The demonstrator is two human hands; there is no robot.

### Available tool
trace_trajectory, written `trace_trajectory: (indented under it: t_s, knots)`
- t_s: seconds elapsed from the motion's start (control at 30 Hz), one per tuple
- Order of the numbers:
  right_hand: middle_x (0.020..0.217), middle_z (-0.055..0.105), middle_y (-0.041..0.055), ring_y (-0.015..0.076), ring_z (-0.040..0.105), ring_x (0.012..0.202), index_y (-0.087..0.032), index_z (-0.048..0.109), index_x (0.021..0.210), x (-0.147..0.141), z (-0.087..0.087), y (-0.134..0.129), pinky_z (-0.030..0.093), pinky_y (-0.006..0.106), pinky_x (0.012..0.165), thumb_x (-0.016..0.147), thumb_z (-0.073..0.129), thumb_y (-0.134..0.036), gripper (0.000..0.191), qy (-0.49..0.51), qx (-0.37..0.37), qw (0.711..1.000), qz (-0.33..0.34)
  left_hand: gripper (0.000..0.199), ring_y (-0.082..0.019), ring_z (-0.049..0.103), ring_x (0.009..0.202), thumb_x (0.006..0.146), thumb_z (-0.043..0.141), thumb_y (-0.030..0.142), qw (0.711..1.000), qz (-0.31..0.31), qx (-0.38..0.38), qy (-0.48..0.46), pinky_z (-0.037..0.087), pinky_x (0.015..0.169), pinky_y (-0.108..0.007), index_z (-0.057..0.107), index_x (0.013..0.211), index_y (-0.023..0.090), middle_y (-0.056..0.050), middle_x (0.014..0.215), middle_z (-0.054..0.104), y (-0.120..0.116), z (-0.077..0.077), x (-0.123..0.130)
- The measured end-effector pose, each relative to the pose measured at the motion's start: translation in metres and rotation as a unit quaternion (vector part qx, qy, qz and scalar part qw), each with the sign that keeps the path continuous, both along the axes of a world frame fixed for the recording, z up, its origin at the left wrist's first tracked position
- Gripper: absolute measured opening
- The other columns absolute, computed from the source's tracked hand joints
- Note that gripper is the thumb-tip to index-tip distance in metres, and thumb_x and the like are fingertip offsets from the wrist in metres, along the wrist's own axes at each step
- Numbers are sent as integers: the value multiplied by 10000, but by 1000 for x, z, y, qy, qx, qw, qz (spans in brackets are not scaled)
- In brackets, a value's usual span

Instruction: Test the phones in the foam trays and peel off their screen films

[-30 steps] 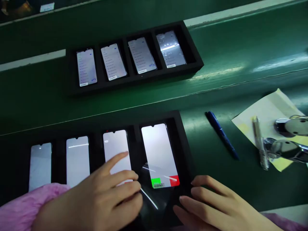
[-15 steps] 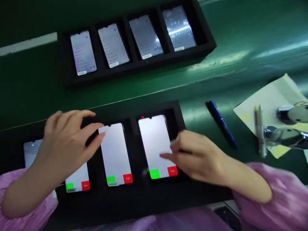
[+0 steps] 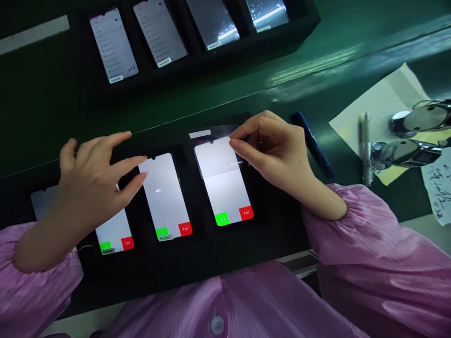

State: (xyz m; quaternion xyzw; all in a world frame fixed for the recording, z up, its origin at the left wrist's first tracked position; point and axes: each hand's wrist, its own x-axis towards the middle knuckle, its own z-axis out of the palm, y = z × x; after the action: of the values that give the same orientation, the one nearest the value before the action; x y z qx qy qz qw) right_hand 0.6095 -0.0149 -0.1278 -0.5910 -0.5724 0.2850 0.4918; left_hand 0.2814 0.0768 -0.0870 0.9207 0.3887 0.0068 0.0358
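My right hand point(image 3: 271, 145) pinches thumb and forefinger together at the top right edge of a lit white phone point(image 3: 227, 192). A clear film with a white label point(image 3: 199, 134) lies across or just above that phone's upper half, its corner in the pinch. Green and red boxes show at the foot of the screen. My left hand point(image 3: 98, 173) is spread, with thumb and forefinger apart at the upper left edge of the middle phone point(image 3: 164, 192). It hovers over another lit phone point(image 3: 114, 232), partly covering it. A dim phone point(image 3: 40, 202) lies further left, mostly hidden.
A black tray point(image 3: 303, 33) at the back holds several phones point(image 3: 114, 47). On the right lie a blue pen point(image 3: 313, 143), a clear pen-like tube point(image 3: 366, 150), yellowish paper point(image 3: 380, 103), shiny metal objects point(image 3: 410, 155) and a handwritten note point(image 3: 439, 188).
My right hand has moved from the lower right of the phone up to its top edge. The film with its label now shows over the phone's upper half. My left hand keeps its pose.
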Motion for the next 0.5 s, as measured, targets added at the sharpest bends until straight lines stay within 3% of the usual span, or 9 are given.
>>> trace_trajectory:
  t_s: [0.13,0.3,0.4,0.43,0.5]
  knots:
    - [960,668,24,104,516,656,-209,758,915,-2,-3,-1,462,305,609,930,752,-247,42,-22,24,999,5,280,-339,528,1455,1049,587,465,996,29,-31,-79,306,1257,-735,776,1103,265,2,1456,642,-1,-9,-3]
    - [926,688,14,87,514,570,-197,724,930,-1,7,-13,435,287,547,960,731,-315,121,-28,-17,999,18,195,-332,593,1398,1024,658,350,990,38,31,-134,322,1224,-753,778,920,237,-6,1267,746,1,-20,9]
    - [865,735,4,106,582,548,-208,734,1016,4,20,-29,451,272,522,1036,641,-396,211,-92,-84,981,151,141,-319,689,1245,991,681,233,984,-1,82,-158,395,1175,-714,745,866,224,-39,1148,789,-16,-17,13]
    - [875,755,10,124,644,591,-212,747,1041,6,23,-35,474,267,531,1064,597,-415,253,-127,-93,962,222,131,-286,718,1158,989,668,198,983,-34,73,-166,454,1144,-652,737,880,222,-39,1099,796,-27,-14,12]
    - [956,789,19,149,746,727,-226,761,1087,9,25,-48,534,254,586,1118,492,-408,326,-186,-90,926,317,166,-194,732,950,1002,603,129,977,-130,-18,-170,571,1010,-465,730,939,217,-26,985,791,-56,-9,8]
